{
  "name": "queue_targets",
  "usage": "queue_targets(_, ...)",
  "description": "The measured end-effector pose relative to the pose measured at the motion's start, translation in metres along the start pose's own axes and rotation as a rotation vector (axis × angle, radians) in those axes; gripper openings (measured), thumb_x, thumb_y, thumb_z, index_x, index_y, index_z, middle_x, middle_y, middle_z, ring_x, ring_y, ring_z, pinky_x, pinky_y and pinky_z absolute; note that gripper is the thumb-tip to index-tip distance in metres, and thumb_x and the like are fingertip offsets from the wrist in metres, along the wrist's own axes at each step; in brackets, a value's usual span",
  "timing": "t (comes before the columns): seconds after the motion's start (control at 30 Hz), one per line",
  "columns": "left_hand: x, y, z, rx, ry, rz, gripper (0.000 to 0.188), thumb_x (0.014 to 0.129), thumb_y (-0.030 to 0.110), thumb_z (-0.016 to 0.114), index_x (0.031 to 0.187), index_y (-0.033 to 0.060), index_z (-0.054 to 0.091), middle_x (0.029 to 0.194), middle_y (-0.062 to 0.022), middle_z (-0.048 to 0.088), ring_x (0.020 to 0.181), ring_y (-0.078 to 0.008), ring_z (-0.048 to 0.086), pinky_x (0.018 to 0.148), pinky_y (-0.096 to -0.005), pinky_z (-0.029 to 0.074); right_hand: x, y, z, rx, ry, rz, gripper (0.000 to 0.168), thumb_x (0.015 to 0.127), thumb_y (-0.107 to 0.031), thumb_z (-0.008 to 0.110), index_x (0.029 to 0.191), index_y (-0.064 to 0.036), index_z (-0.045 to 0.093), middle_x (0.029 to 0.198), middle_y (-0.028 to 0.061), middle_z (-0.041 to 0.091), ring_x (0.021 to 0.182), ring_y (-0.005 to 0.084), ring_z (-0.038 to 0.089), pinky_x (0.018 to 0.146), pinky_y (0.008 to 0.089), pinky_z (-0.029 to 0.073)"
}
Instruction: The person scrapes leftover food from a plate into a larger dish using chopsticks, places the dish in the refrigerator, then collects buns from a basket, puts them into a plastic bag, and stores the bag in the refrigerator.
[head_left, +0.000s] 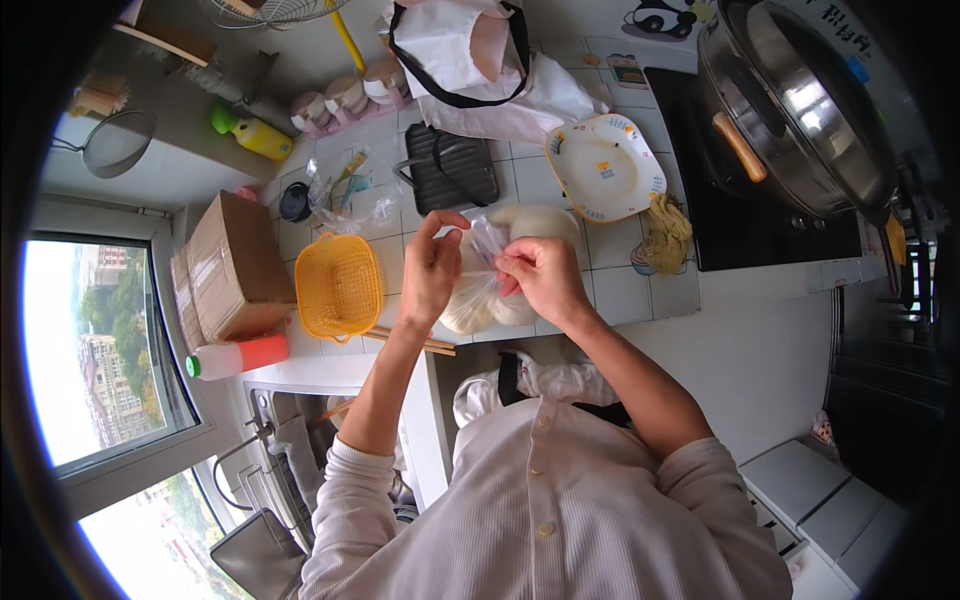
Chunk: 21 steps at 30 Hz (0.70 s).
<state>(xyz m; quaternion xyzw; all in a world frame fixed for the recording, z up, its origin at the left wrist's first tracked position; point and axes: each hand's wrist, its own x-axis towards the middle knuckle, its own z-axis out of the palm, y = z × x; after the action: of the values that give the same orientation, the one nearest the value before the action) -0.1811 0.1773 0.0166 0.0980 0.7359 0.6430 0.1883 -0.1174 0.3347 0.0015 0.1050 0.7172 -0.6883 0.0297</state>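
A thin clear plastic bag (471, 306) holding pale, rounded pieces, which look like buns, rests at the front edge of the tiled counter. My right hand (541, 276) pinches its gathered neck between thumb and fingers. On the other side of the neck, my left hand (435, 262) is raised with a bent index finger and thumb slightly apart; the index fingertip is beside the loose plastic top, and I see nothing held in it. More pale rounded pieces (544, 225) lie just behind my right hand, under plastic; whether they share the same bag is unclear.
Left stand a yellow plastic basket (337, 289), wooden chopsticks (439, 346), a cardboard box (244, 270) and a bottle of red liquid (255, 357). Behind are a black ridged case (454, 171) and crumpled clear plastic (375, 206). Rightward are a soiled plate (607, 169), a cloth (666, 234) and a steel pot (802, 105).
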Motion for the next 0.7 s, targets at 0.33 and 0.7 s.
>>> queue_targets(0.33, -0.001, 0.049, 0.038, 0.129, -0.052, 0.277, 0.013, 0.09, 0.003, 0.051, 0.101, 0.003, 0.056, 0.061, -0.0059, 0.055, 0.055, -0.0088, 0.05, 0.053, -0.0246, 0.043, 0.01, -0.01, -0.006, -0.23, -0.132, -0.246, 0.012, 0.084, -0.004, 0.063, 0.078, 0.005, 0.064, 0.063, 0.0063, 0.061, 0.059, 0.01, 0.059, 0.056, 0.0258, 0.047)
queue_targets(0.7, 0.011, 0.008, 0.004, 0.214, -0.31, 0.113, 0.011, 0.08, 0.003, 0.065, 0.091, 0.0019, 0.067, 0.09, -0.004, 0.065, 0.081, -0.0103, 0.06, 0.067, -0.0262, 0.047, 0.009, -0.014, -0.048, 0.156, -0.25, 0.083, 0.012, 0.083, -0.011, 0.066, 0.086, 0.0, 0.071, 0.07, 0.0018, 0.063, 0.059, 0.0066, 0.051, 0.054, 0.0211, 0.038)
